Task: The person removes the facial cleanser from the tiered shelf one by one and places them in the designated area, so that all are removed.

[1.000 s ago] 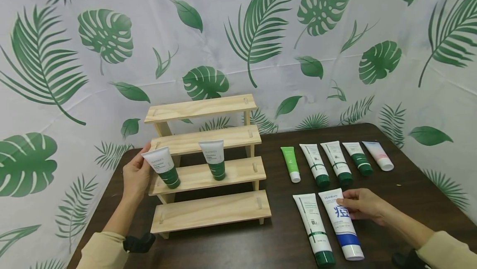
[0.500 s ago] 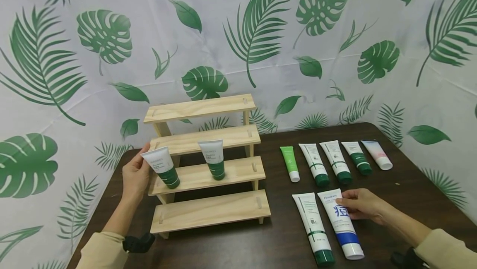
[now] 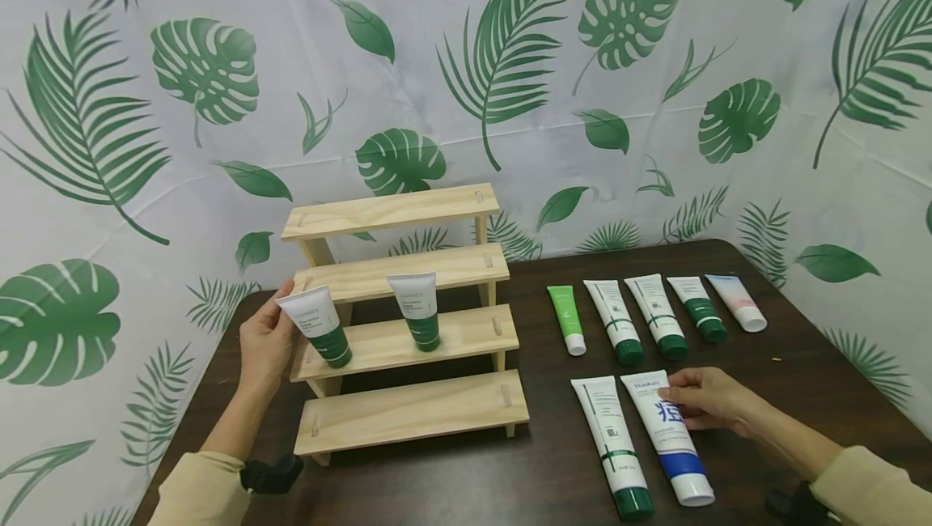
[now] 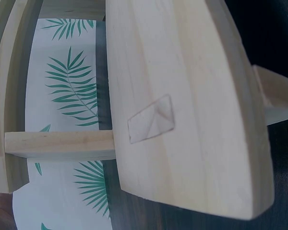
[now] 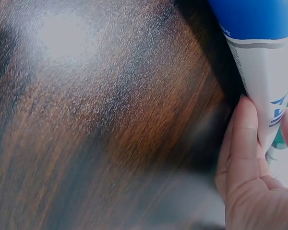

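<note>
My right hand pinches a white squeeze tube with a blue band near its flat end; in the right wrist view, fingers and thumb lie on opposite sides of the tube. A longer white tube with a green cap lies just left of it. My left hand is at the left end of a stepped wooden rack, beside a tilted white-and-green tube. Its fingertips are partly hidden, so whether it grips rack or tube is unclear. Another such tube stands on the same step.
Behind my right hand lies a row of tubes: a green one, two white ones with green caps, a white-and-green one and a pink-and-white one. A leaf-print cloth hangs behind the dark table.
The blue-banded tube has shifted very slightly, its cap a little to the right and up in view, with my right hand on it. My left hand and the rack look unmoved.
</note>
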`<act>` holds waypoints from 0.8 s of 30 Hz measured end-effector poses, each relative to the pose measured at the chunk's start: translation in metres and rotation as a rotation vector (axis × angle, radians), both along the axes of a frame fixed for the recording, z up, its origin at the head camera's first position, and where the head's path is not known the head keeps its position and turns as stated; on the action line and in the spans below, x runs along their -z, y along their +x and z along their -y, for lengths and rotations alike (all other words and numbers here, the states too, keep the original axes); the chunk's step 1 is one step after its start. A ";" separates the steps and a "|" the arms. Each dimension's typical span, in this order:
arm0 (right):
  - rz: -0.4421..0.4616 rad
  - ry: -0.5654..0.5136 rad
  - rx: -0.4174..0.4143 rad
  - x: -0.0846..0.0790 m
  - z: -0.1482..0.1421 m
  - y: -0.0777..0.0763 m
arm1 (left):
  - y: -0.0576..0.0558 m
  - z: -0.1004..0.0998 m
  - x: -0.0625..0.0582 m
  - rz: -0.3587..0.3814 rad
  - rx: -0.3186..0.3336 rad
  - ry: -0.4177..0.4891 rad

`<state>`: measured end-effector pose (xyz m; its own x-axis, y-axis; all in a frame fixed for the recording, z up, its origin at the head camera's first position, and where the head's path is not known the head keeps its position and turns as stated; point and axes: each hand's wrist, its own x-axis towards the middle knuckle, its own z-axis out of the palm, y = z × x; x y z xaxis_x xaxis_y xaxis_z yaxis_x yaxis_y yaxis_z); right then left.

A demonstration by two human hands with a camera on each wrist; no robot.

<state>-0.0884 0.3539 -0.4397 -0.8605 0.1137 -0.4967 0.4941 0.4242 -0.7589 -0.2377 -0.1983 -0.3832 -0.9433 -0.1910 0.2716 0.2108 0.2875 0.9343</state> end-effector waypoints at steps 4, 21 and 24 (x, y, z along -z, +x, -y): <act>-0.016 0.029 -0.012 0.000 -0.001 0.000 | 0.000 0.000 0.000 0.002 -0.005 -0.005; -0.407 0.175 -0.126 -0.042 0.015 -0.020 | 0.001 0.000 -0.001 0.007 0.001 0.012; -0.489 0.137 -0.143 -0.057 0.031 -0.030 | 0.001 0.000 0.000 0.011 0.003 0.015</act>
